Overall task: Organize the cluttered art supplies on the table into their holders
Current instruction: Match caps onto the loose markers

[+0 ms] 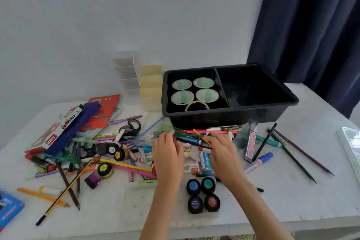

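Pens (pixel 190 140) heaped against black bin (pixel 214 119), left hand (pixel 168 154), right hand (pixel 224 155), fingers among them, grip unclear, paint pots (pixel 193 186) nearby

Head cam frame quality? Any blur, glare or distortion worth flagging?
Head view: light even and diffuse, shadows soft; left hand and right hand slightly motion-blurred; faint sheen in the black bin, right compartment; wide-angle bowing along the table edges; clear holder nearly washes into the wall.

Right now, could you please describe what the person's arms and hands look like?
Both forearms are bare, with no sleeves in view. The left hand and right hand wear no gloves, and I see no rings, watch or bracelet.
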Tool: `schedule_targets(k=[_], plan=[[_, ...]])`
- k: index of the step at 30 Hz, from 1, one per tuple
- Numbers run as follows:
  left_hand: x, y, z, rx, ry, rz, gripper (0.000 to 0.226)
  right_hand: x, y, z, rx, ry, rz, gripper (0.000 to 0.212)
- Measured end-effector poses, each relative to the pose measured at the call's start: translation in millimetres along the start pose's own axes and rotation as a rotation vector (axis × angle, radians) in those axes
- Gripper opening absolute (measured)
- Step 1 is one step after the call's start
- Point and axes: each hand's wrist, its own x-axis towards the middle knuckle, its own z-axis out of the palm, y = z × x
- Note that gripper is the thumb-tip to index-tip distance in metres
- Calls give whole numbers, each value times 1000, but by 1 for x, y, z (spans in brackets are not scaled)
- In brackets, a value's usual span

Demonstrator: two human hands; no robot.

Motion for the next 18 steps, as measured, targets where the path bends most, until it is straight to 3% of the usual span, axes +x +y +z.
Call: schedule_targets(k=[8, 18], plan=[[18, -21, 4, 274, -94, -101, 47, 23, 23, 7, 46, -81, 20, 47], [25, -25, 1, 299, -108, -123, 42, 24, 21, -3, 261, -41, 49, 44]])
